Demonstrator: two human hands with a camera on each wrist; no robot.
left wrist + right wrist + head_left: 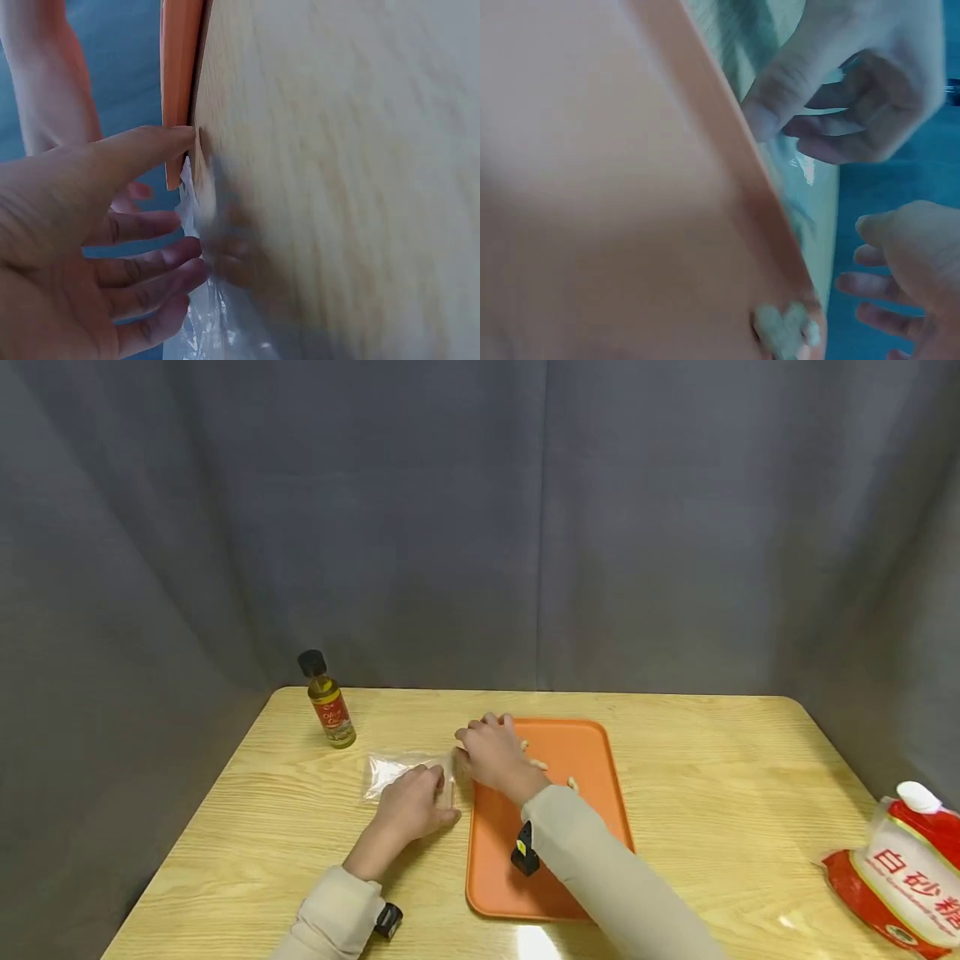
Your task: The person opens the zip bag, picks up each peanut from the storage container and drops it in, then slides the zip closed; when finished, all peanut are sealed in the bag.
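Fingers of the left hand (416,802): loosely bent, apart, no pinch visible, over the clear flat plastic bag (384,772); contact unclear. Fingers of the right hand (495,753): spread, by the bag's right end. Bag lies on the pale wood-grain tabletop (712,777), long axis left-right, just beside the orange rectangular tray (570,743). Left hand's nearer.

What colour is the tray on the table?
The tray is orange; the head view shows it best.

Plastic bag (382,770) left of tray (566,743), pieces (537,765) on tray, bottle (331,710) behind-left of bag; sugar packet (903,868) far right
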